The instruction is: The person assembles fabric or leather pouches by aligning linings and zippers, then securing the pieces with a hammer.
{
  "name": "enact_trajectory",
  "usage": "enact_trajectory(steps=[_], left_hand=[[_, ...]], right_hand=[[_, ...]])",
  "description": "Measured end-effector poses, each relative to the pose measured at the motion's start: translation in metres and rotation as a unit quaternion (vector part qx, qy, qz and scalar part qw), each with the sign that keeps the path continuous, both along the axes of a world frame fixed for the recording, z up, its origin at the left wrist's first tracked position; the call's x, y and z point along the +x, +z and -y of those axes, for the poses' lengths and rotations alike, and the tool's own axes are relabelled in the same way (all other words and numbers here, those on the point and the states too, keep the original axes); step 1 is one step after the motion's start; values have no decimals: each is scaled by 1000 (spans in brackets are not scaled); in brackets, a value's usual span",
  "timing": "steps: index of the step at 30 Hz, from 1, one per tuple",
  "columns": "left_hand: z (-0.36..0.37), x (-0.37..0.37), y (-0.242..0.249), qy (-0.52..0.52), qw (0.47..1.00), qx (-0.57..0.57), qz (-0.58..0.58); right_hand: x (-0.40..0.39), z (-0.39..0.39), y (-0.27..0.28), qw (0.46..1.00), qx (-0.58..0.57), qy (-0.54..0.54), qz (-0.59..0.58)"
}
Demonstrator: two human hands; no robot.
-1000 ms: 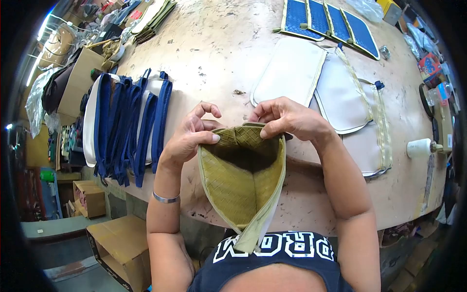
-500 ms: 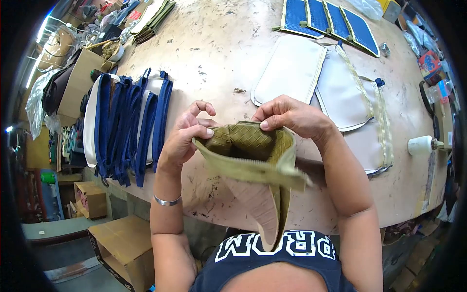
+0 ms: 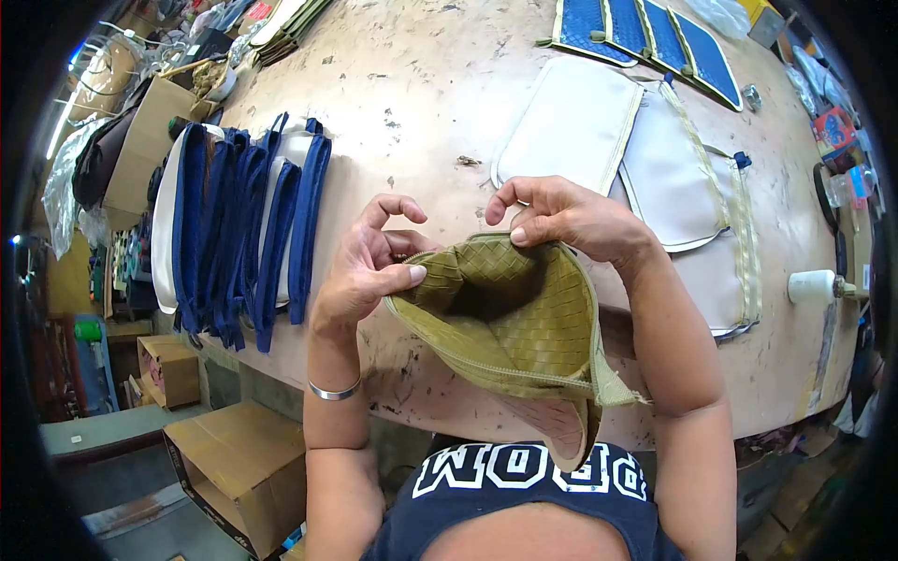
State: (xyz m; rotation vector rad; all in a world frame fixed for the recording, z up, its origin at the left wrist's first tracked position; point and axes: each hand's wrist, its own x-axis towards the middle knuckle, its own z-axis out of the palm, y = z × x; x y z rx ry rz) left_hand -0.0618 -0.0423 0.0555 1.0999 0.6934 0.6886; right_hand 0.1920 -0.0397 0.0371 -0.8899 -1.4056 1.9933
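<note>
An olive-green zippered pouch with a woven-pattern inside hangs in front of my chest, its mouth wide apart. My left hand pinches its left upper rim, the thumb lying over the edge and the index finger curled in the air. On the far rim, my right hand holds the edge between thumb and fingers. The zipper runs along the near rim, and a frayed tape end sticks out at the right. Below hangs a pale pinkish panel, part of the same piece.
Navy-trimmed pieces stand bunched at the table's left. White zippered panels overlap at the right, with blue panels behind them. A white thread spool lies near the right edge. A cardboard box sits below the table.
The pouch's mouth has spread wider, its near side dropping and swinging right so more of the inside shows. Both hands keep hold of the rim; the view has shifted slightly.
</note>
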Motion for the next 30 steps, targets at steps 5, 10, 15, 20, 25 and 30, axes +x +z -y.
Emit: enact_trajectory(steps=[5, 10, 15, 20, 25, 30], left_hand=[[5, 1, 2, 2, 1000, 11, -10], [10, 1, 3, 7, 999, 38, -37], [11, 2, -2, 10, 999, 35, -13], [13, 10, -7, 9, 998, 52, 23], [19, 9, 1, -18, 998, -22, 49], [9, 7, -19, 78, 996, 35, -5]], right_hand=[[-2, 2, 3, 1000, 3, -10, 6], [-5, 2, 3, 1000, 9, -19, 17], [-2, 1, 2, 1000, -5, -3, -1], [1, -4, -6, 998, -26, 19, -56], [-1, -5, -6, 995, -2, 88, -45], [-1, -9, -5, 952, 275, -58, 122]])
